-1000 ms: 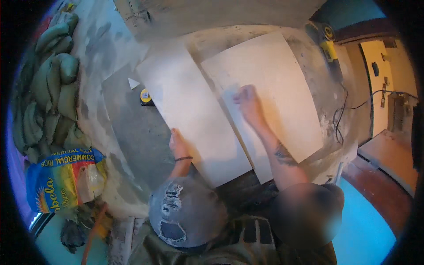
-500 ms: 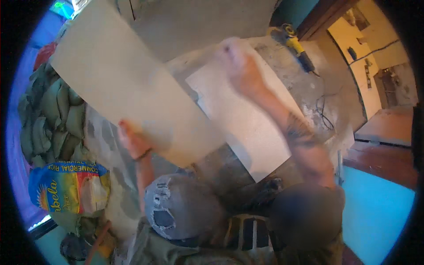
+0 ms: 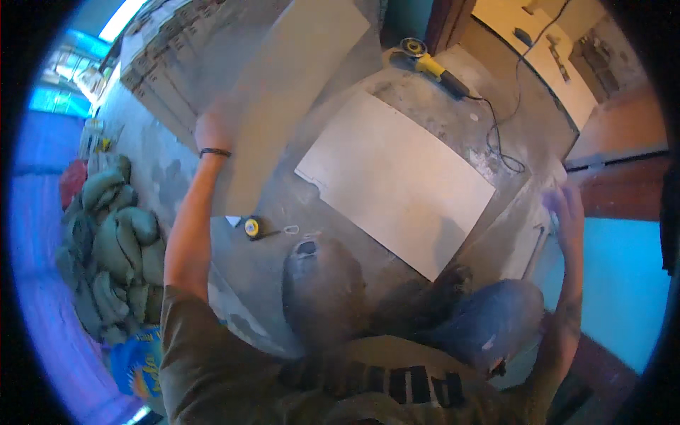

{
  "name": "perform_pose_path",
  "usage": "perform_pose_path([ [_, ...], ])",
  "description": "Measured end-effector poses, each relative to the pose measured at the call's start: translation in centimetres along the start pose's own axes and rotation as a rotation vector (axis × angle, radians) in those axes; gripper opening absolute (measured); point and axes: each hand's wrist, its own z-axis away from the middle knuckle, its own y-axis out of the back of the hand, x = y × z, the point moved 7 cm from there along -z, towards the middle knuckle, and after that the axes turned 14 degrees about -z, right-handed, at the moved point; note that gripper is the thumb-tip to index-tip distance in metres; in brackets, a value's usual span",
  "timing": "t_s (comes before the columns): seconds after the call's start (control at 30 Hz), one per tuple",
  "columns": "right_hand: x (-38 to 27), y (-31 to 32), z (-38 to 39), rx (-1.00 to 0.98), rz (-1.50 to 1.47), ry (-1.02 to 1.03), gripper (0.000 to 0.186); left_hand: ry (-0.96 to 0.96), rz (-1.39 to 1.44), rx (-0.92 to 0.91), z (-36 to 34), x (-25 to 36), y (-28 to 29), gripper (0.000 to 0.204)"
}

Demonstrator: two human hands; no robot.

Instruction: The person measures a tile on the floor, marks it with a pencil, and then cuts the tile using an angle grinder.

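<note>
My left hand (image 3: 212,127), blurred at the upper left, grips the edge of a long pale rectangular board (image 3: 287,92), raised and tilted beside a stack of boxes or slabs (image 3: 152,74). A second white board (image 3: 393,177) lies on the dusty grey floor, one edge notched. My right hand (image 3: 567,205) is out at the right, fingers apart, holding nothing. A yellow tape measure (image 3: 252,229), a small white triangular piece (image 3: 233,221) and a small pale loop (image 3: 291,231) lie left of the flat board, near my torn jeans.
A yellow-and-black angle grinder (image 3: 440,76) with a looping cord lies behind the flat board. Green sacks (image 3: 117,248) and a printed blue sack (image 3: 138,361) are piled at left. A doorway with cream panels (image 3: 545,60) is at upper right, a light blue surface (image 3: 613,283) at right.
My left hand has carried the long board up and leftward, off from beside the other board. My right hand has let it go and moved out to the right. The view has shifted.
</note>
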Motion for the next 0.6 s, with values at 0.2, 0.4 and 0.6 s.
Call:
perform_pose_path([
  [0.2, 10.6, 11.3, 20.6, 0.401, 0.178, -0.256, 0.027, -0.216, -0.017, -0.131, -2.8, 4.5, -7.8, 0.055],
  [0.4, 14.5, 13.8, 44.2, 0.648, 0.033, -0.551, 0.03, -0.256, -0.233, -0.394, -5.4, 5.0, -15.8, 0.057],
  [0.6, 11.1, 12.2, 55.4, 0.817, 0.16, -0.475, 0.029, -0.335, -0.146, -0.373, -6.5, 5.3, -21.1, 0.063],
])
